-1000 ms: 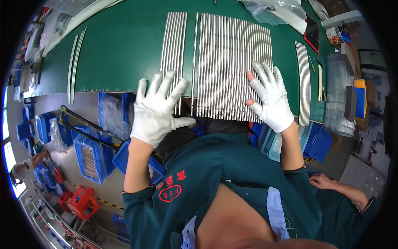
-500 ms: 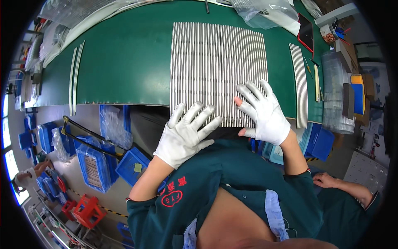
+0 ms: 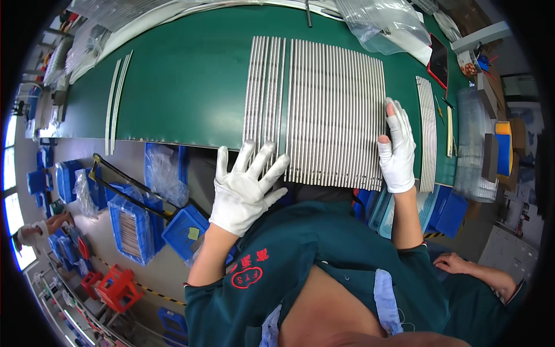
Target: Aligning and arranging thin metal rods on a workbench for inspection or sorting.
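Now, left hand: the white-gloved left hand [image 3: 245, 188] is spreading its fingers wide, gripping nothing; its fingertips are reaching over the near edge of the green worktop [image 3: 185, 87] and seem to be touching the near ends of the narrow group of rods [image 3: 264, 89].
Right hand: the white-gloved right hand [image 3: 398, 151] is lying flat with fingers straight and close together, holding nothing; it is pressing along the right side of the wide group of rods [image 3: 336, 113], close to the worktop's near edge.
Rods: both groups of thin silver rods are lying flat, side by side, running from the near edge toward the far edge; a slim strip of green is showing between the two groups.
Other rods: a small curved bundle [image 3: 426, 133] is lying just right of the right hand, near the worktop's right edge; two pale strips [image 3: 114, 101] are lying well apart near the left edge.
Bag: a clear plastic bag [image 3: 384, 26] is sitting at the far right corner of the worktop; its contents are too unclear to tell.
Bins: blue plastic bins [image 3: 133, 228] are standing on the floor below the near edge; one is holding rows of small pale parts, another, a blue bin [image 3: 185, 231], is holding a yellowish slip.
Clear box: a clear lidded box [image 3: 471, 144] is standing past the right edge; what is inside cannot be told.
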`<state>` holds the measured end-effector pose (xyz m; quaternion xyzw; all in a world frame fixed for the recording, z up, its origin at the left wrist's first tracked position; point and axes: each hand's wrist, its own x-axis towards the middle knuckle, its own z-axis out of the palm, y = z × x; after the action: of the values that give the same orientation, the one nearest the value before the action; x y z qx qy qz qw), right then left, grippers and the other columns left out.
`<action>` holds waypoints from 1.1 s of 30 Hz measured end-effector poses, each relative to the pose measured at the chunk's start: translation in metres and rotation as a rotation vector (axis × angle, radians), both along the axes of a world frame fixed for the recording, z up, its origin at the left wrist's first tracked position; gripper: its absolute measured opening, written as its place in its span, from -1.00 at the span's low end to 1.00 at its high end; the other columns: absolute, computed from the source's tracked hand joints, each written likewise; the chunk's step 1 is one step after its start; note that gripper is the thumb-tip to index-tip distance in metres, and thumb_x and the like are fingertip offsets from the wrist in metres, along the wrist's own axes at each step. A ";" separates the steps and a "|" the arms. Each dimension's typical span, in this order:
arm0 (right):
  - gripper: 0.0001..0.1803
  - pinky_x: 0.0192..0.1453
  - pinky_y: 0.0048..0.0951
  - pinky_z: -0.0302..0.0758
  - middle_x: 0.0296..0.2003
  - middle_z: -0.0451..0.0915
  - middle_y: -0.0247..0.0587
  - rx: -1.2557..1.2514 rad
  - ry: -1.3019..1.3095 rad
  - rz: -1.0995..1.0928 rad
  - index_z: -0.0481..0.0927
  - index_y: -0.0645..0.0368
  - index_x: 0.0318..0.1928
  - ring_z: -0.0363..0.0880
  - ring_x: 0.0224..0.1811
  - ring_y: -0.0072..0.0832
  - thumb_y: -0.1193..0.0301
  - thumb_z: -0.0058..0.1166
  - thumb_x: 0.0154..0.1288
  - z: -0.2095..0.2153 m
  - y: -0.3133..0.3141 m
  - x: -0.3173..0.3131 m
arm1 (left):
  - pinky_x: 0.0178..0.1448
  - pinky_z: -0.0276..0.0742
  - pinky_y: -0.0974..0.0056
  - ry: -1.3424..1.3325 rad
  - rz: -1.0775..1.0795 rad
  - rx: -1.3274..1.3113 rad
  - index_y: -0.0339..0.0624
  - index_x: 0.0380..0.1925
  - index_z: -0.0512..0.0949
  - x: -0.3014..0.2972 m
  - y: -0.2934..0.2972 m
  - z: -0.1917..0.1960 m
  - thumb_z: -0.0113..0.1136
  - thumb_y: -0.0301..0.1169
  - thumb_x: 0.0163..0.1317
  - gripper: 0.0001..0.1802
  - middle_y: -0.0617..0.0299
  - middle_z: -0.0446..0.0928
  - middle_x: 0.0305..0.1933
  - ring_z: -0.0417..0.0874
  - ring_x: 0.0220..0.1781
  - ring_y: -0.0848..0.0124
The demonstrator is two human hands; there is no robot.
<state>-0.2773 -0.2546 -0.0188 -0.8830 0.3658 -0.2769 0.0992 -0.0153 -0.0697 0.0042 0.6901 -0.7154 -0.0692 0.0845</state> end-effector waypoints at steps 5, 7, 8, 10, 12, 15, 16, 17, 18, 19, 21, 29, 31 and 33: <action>-0.36 0.43 -0.07 0.25 0.25 0.46 0.02 -0.007 0.022 0.011 0.35 0.21 0.34 0.38 0.33 0.02 0.03 -0.07 0.44 -0.001 -0.001 0.001 | 0.37 0.12 -0.34 -0.036 0.046 -0.046 0.18 0.28 0.35 0.015 0.011 -0.007 0.43 -0.04 -0.03 -0.18 0.11 0.35 0.33 0.31 0.37 -0.02; -0.36 0.43 -0.07 0.25 0.25 0.46 0.02 0.004 0.027 0.014 0.35 0.21 0.33 0.39 0.32 0.01 0.02 -0.07 0.44 -0.002 -0.001 0.002 | 0.36 0.12 -0.33 -0.018 0.048 -0.040 0.16 0.28 0.35 0.014 0.011 -0.006 0.43 -0.04 -0.03 -0.18 0.09 0.34 0.33 0.31 0.36 -0.03; -0.36 0.43 -0.07 0.25 0.24 0.46 0.02 0.015 0.036 0.013 0.36 0.22 0.32 0.40 0.32 0.01 0.01 -0.07 0.44 -0.002 -0.001 0.001 | 0.38 0.11 -0.32 -0.012 0.047 -0.028 0.16 0.28 0.36 0.011 0.009 -0.005 0.42 -0.03 -0.02 -0.19 0.10 0.36 0.32 0.31 0.37 -0.02; -0.35 0.43 -0.08 0.26 0.24 0.46 0.01 0.020 0.043 0.004 0.37 0.23 0.31 0.40 0.31 0.00 0.00 -0.08 0.43 0.000 0.000 0.003 | 0.40 0.09 -0.30 0.017 0.016 0.017 0.16 0.27 0.37 0.004 0.004 0.001 0.40 -0.01 -0.01 -0.21 0.12 0.38 0.31 0.33 0.36 0.00; -0.34 0.43 -0.08 0.26 0.24 0.47 0.01 0.046 0.033 -0.002 0.37 0.22 0.32 0.40 0.31 0.00 -0.01 -0.08 0.43 0.000 0.000 0.002 | 0.41 0.07 -0.29 0.040 -0.014 -0.005 0.16 0.22 0.42 -0.001 0.002 -0.001 0.38 0.00 0.01 -0.27 0.18 0.41 0.29 0.36 0.34 0.06; -0.33 0.42 -0.09 0.26 0.23 0.48 0.02 0.082 -0.007 -0.001 0.37 0.22 0.33 0.41 0.31 0.00 -0.01 -0.08 0.43 0.000 0.001 0.002 | 0.42 0.08 -0.28 0.052 -0.059 0.021 0.18 0.19 0.45 -0.008 -0.003 -0.003 0.34 0.03 0.04 -0.32 0.22 0.42 0.29 0.36 0.35 0.11; -0.35 0.41 -0.12 0.28 0.23 0.48 0.01 0.073 -0.021 0.013 0.37 0.22 0.33 0.41 0.31 -0.02 0.02 -0.06 0.44 0.000 0.001 0.001 | 0.42 0.08 -0.28 0.052 -0.059 0.019 0.18 0.19 0.45 -0.010 -0.004 -0.003 0.34 0.03 0.04 -0.32 0.22 0.42 0.29 0.36 0.35 0.11; -0.35 0.41 -0.12 0.28 0.23 0.48 0.01 0.072 -0.021 0.013 0.37 0.22 0.33 0.41 0.31 -0.02 0.02 -0.06 0.44 -0.001 0.001 0.001 | 0.41 0.09 -0.28 0.059 -0.069 0.012 0.18 0.18 0.45 -0.011 -0.005 -0.003 0.34 0.03 0.04 -0.33 0.22 0.42 0.28 0.36 0.34 0.11; -0.37 0.40 -0.15 0.29 0.23 0.49 0.00 0.111 -0.075 0.016 0.36 0.21 0.33 0.42 0.30 -0.04 0.05 -0.04 0.44 -0.001 0.002 -0.001 | 0.41 0.09 -0.28 0.067 -0.081 0.006 0.19 0.18 0.46 -0.011 -0.006 -0.002 0.34 0.02 0.04 -0.34 0.22 0.42 0.28 0.36 0.34 0.11; -0.39 0.40 -0.18 0.29 0.23 0.49 -0.01 0.151 -0.130 0.019 0.36 0.21 0.34 0.43 0.30 -0.06 0.08 -0.03 0.45 -0.002 0.003 -0.002 | 0.40 0.11 -0.27 0.051 -0.084 -0.011 0.21 0.18 0.46 -0.011 -0.006 -0.003 0.34 0.02 0.03 -0.35 0.22 0.43 0.27 0.37 0.32 0.12; -0.40 0.40 -0.21 0.30 0.24 0.49 -0.02 0.182 -0.183 0.022 0.36 0.20 0.34 0.43 0.30 -0.08 0.11 -0.02 0.46 -0.003 0.004 -0.005 | 0.40 0.11 -0.27 0.030 -0.068 0.006 0.23 0.17 0.47 -0.006 -0.004 -0.001 0.35 0.00 0.02 -0.35 0.22 0.44 0.25 0.38 0.31 0.13; -0.42 0.42 -0.30 0.26 0.23 0.50 -0.05 0.266 -0.364 -0.014 0.35 0.20 0.36 0.44 0.31 -0.20 0.14 -0.05 0.49 -0.006 0.006 -0.012 | 0.48 -0.03 -0.30 -0.051 0.161 0.001 0.10 0.33 0.31 0.022 0.027 -0.010 0.40 -0.08 0.04 -0.18 -0.01 0.27 0.41 0.27 0.44 -0.05; -0.42 0.41 -0.30 0.26 0.23 0.50 -0.05 0.265 -0.371 -0.028 0.36 0.21 0.35 0.44 0.31 -0.20 0.13 -0.05 0.49 -0.005 0.006 -0.011 | 0.50 -0.08 -0.29 -0.062 0.185 0.028 0.07 0.37 0.27 0.026 0.028 -0.008 0.39 -0.07 0.05 -0.14 -0.02 0.24 0.44 0.23 0.46 -0.04; -0.43 0.41 -0.30 0.27 0.23 0.50 -0.06 0.263 -0.368 -0.038 0.37 0.20 0.35 0.44 0.31 -0.20 0.13 -0.05 0.49 -0.007 0.007 -0.012 | 0.51 -0.10 -0.28 -0.054 0.188 0.026 0.05 0.37 0.26 0.025 0.025 -0.005 0.40 -0.07 0.04 -0.12 -0.02 0.24 0.44 0.19 0.49 -0.03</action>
<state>-0.2890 -0.2480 -0.0259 -0.7901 0.3910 -0.3850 0.2734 0.0100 -0.0445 -0.0012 0.7569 -0.6484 -0.0517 0.0624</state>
